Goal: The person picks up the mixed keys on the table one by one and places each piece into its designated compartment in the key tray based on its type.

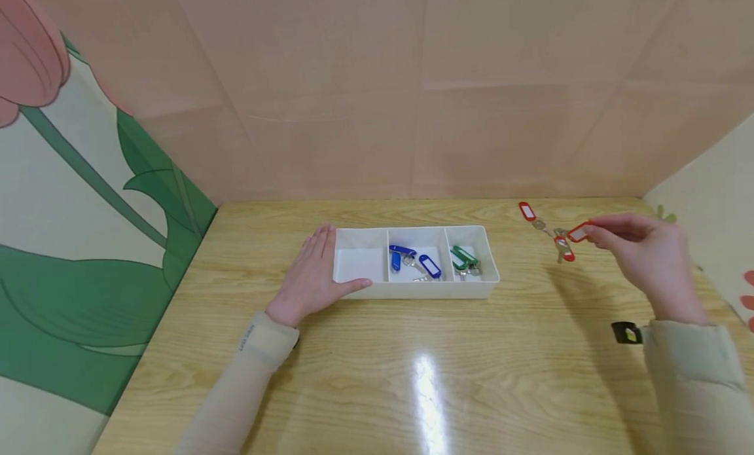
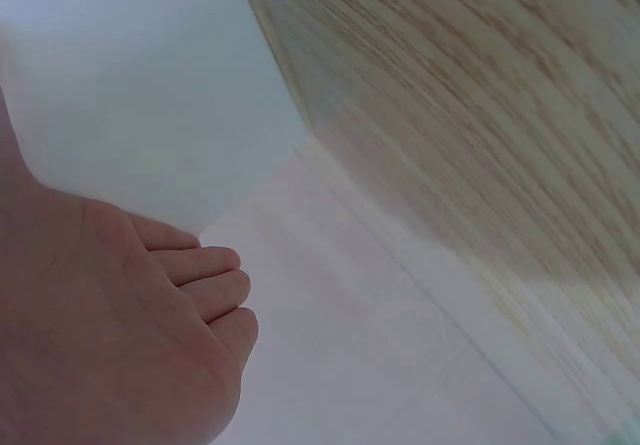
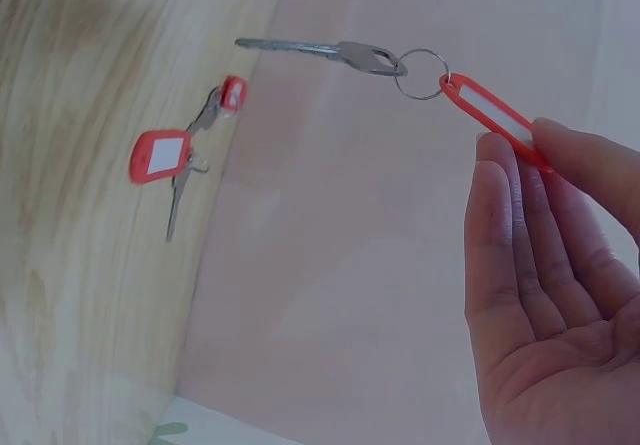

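Held red key tag [image 1: 580, 232] sits at the fingertips of the right hand [image 1: 645, 249], pinched at one end between thumb and finger, up off the tabletop [image 1: 353, 376] and well to the right of the white tray [image 1: 424, 291]. Tag's long axis slants in the head view, lower left to upper right, the gripped end uppermost. Right wrist view: tag slopes from the thumb toward upper left, its far end joined to a metal ring [image 3: 422, 50]; from that ring one key [image 3: 335, 52] extends nearly level across the view, bow at the ring, tip pointing left, away from the fingers. Remaining fingers of this hand extended side by side below the pinch. Left hand [image 1: 312, 268] lies along the tray's left end, fingers straight and close together, thumb spread out along the near rim. Counts: three red tags in all, one held and two on the tabletop, a farther tag [image 1: 527, 211] and a nearer tag [image 1: 564, 249], each with a key alongside. One tray, three compartments. Middle: three blue tags [image 1: 430, 266]. Right: two green tags [image 1: 465, 255], side by side, both slanting; their keys overlap, number uncertain.
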Motion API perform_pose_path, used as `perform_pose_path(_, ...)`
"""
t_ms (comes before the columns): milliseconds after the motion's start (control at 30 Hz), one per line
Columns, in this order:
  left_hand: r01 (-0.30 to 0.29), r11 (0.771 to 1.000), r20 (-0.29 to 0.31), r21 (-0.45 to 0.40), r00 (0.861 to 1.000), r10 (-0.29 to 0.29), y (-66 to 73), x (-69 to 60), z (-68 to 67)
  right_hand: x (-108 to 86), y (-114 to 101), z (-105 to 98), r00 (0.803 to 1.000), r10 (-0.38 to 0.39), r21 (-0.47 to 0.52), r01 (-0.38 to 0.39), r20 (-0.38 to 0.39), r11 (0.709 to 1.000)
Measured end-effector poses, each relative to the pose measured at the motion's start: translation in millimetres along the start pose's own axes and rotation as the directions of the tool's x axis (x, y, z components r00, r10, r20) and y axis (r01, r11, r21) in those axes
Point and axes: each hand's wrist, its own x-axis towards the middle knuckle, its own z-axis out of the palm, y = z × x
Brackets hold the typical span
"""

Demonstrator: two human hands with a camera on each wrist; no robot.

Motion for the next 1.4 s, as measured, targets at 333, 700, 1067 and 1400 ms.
perform_pose_path(333,0.004,1.0,0.015,-0.003,1.0,-0.004,0.0,0.4,1.0,-2.7,-12,5,1.0,-0.028,0.037,0.028,-0.007,0.999)
perform_pose_path(700,0.007,1.0,0.018,0.001,1.0,-0.007,1.7,1.3,-1.1,-9.1,-31,12,0.998,-0.065,0.112,0.065,-0.003,0.992)
perform_pose_path(1067,0.002,1.0,0.01,0.013,1.0,-0.002,1.9,0.6,-1.5,-18.4,-46,19,0.992,-0.127,0.098,0.129,-0.023,0.987)
perform_pose_path(1400,0.0,1.0,0.008,0.015,1.0,-0.001,2.1,0.3,-3.0,-26.1,-58,23,0.986,-0.168,0.121,0.168,-0.013,0.978)
